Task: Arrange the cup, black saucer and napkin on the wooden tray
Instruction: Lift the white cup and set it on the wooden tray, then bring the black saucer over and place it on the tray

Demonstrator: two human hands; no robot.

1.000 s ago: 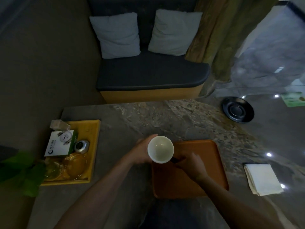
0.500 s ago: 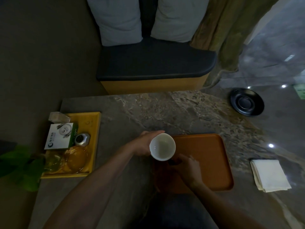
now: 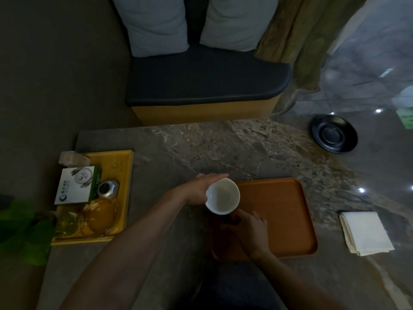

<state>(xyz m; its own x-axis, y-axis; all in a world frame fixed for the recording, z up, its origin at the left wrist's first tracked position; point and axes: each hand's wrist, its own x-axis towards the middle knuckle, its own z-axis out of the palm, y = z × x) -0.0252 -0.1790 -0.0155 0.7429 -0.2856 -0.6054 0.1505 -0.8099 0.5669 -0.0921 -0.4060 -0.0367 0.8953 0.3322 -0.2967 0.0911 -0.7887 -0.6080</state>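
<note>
- Far left, lower: green plant leaves (image 3: 20, 233), blurred, at the frame edge.
- Left-centre: yellow tray (image 3: 121, 166) sat on the worktop (image 3: 201, 148). It carried a white-and-green box (image 3: 74, 189), a small silver faceted object (image 3: 108, 189), a clear wrapped item (image 3: 72, 158) at its far corner, and glassware (image 3: 98, 217) at its near end.
- Centre: left hand (image 3: 197, 189) held the cup (image 3: 222, 196), fingers clamped around its outer wall from the left side. Cup was white, empty, mouth facing the camera, raised over the left edge of the wooden tray (image 3: 279, 211).
- Just below the cup: right hand (image 3: 250, 228) lay over the near-left part of the wooden tray, fingers curled together toward the cup's underside. Too dark there to tell whether they touched the cup or gripped anything.
- Centre-right: the wooden tray itself was orange-brown, rounded corners, flat on the worktop, nothing else resting on it.
- Top centre: dark bench seat (image 3: 201, 79) with two pale cushions (image 3: 156, 23), curtain (image 3: 301, 30) to its right.
- Upper right: black saucer (image 3: 334, 133) sat on the worktop, well apart from the wooden tray.
- Lower right: napkin (image 3: 365, 232), white and folded, lay on the worktop just right of the wooden tray, not touching it.
</note>
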